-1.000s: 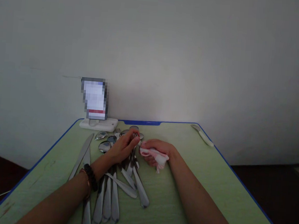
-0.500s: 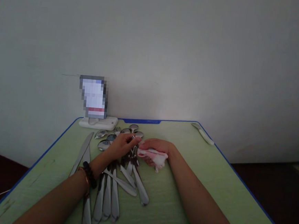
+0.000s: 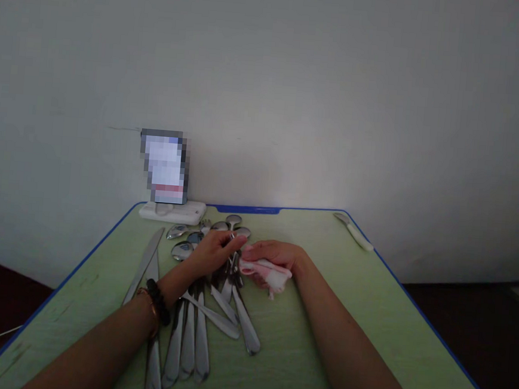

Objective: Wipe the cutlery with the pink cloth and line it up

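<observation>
Dim grey wall (image 3: pixel 321 91) backs green, blue-edged table (image 3: pixel 319 343) strewn with cutlery (image 3: pixel 194 333).

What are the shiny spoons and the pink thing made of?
The spoons and the fork in the left hand look like polished metal, probably steel: silvery, with bright glints. The pink thing in the right hand looks like soft cloth or tissue: crumpled, limp and matte.

We saw a pale green surface (image 3: pixel 366 323) with a faint streaked grain and a bright blue rim. The cutlery (image 3: pixel 194 339) was plain silver. The cloth (image 3: pixel 266 273) in our right hand (image 3: pixel 277 257) was pink and white. Our bracelet (image 3: pixel 157 300) paired black beads with a copper band. The stand (image 3: pixel 172 211) was white.
</observation>
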`<state>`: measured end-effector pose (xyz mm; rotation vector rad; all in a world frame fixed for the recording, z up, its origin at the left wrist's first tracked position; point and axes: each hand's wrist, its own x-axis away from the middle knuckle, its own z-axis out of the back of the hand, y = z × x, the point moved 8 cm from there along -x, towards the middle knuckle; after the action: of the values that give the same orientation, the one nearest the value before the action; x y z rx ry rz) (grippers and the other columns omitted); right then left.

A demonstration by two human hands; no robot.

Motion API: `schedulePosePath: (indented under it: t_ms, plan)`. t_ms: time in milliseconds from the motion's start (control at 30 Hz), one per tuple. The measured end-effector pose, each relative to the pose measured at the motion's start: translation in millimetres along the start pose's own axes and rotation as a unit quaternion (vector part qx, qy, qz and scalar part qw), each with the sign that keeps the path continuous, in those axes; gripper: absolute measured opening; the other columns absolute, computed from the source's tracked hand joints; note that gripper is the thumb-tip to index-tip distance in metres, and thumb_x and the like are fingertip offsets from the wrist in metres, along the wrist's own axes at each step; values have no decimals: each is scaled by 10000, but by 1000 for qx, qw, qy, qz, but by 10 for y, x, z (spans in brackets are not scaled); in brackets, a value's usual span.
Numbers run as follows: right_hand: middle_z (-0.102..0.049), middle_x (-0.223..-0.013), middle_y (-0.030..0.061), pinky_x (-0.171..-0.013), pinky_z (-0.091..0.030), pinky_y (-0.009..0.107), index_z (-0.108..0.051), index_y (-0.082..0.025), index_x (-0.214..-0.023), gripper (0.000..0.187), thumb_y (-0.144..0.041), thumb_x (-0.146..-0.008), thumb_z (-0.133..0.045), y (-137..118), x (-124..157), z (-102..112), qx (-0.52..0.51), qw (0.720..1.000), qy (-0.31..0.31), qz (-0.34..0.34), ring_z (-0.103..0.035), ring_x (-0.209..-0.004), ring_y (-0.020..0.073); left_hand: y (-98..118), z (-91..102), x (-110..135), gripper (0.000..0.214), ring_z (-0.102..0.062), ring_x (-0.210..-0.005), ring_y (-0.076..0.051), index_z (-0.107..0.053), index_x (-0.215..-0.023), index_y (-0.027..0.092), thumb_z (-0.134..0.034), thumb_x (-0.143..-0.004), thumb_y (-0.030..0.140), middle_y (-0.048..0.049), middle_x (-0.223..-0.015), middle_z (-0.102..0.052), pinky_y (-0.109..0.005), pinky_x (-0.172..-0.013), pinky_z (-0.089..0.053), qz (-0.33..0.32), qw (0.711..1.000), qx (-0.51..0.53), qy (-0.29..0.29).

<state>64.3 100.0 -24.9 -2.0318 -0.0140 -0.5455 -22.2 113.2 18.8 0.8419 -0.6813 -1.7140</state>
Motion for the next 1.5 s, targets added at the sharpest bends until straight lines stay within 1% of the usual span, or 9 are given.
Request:
schedulePosePath:
  t_ms: [233, 333, 433, 633, 800, 1033, 1133, 1333, 1500]
  plan:
    - [-527, -515, -28, -439, -383, 206, -508, -132, -687, 305, -405, -738, -634, -21, -9, 50, -33, 999, 29, 22, -462, -437, 76, 33, 16, -1, 366, -371, -520, -108, -413, -614, 194, -363, -816, 495, 54, -534, -386, -225, -497, -297, -17, 1000, 7, 7]
    - [-503, -502, -40, -446, -374, 208, -487, -141, -678, 298, -397, -751, -620, -46, -18, 20, -51, 998, 10, 31, -442, -432, 72, 61, 11, 7, 293, -400, -537, -112, -473, -754, 187, -394, -828, 459, 57, -569, -423, -221, -511, -315, -28, 999, 23, 2]
    - [-487, -486, -47, -441, -362, 216, -481, -144, -672, 299, -401, -749, -614, -60, -29, -16, -60, 998, -12, 32, -419, -412, 72, 56, 29, 10, 250, -381, -496, -100, -475, -829, 186, -405, -842, 426, 73, -559, -394, -212, -488, -304, -23, 998, 59, 18]
    - [-490, -509, -45, -447, -346, 212, -494, -132, -696, 326, -418, -710, -650, -84, -37, -66, -89, 994, -40, 44, -419, -433, 66, -20, 50, -11, 262, -381, -460, -94, -471, -754, 189, -393, -855, 418, 76, -519, -401, -211, -478, -315, -3, 995, 86, 47]
    - [-512, -546, -29, -443, -332, 207, -522, -123, -729, 371, -473, -698, -641, -40, -63, -57, -89, 994, -53, 33, -446, -473, 74, -65, 54, -31, 289, -374, -454, -88, -456, -656, 190, -448, -815, 431, 76, -498, -402, -205, -461, -300, 13, 995, 86, 50]
    - [-553, -575, -23, -532, -388, 233, -565, -112, -765, 333, -422, -693, -662, -61, -36, -33, -77, 996, -17, 43, -479, -500, 78, -101, 56, -33, 339, -368, -423, -76, -459, -586, 182, -513, -770, 462, 76, -460, -408, -193, -419, -281, 36, 990, 118, 64]
    - [-560, -586, -21, -552, -395, 233, -569, -114, -789, 303, -381, -690, -669, -65, -33, -32, -81, 996, -9, 46, -484, -515, 79, -135, 103, -32, 330, -352, -382, -70, -448, -578, 188, -501, -774, 447, 84, -428, -388, -188, -392, -277, 54, 983, 149, 95]
    - [-515, -580, -27, -561, -394, 232, -552, -120, -769, 261, -371, -732, -612, -34, -63, -47, -98, 995, -26, 25, -438, -507, 71, -239, 288, 18, 321, -319, -338, -56, -388, -566, 199, -456, -801, 408, 92, -426, -350, -173, -338, -239, 103, 951, 200, 213]
    - [-476, -558, -41, -547, -388, 237, -549, -135, -749, 269, -386, -699, -633, -15, -73, -65, -105, 994, -40, 4, -409, -499, 74, -265, 311, 48, 329, -313, -348, -54, -392, -584, 199, -461, -806, 431, 92, -440, -349, -161, -333, -252, 118, 936, 225, 244]
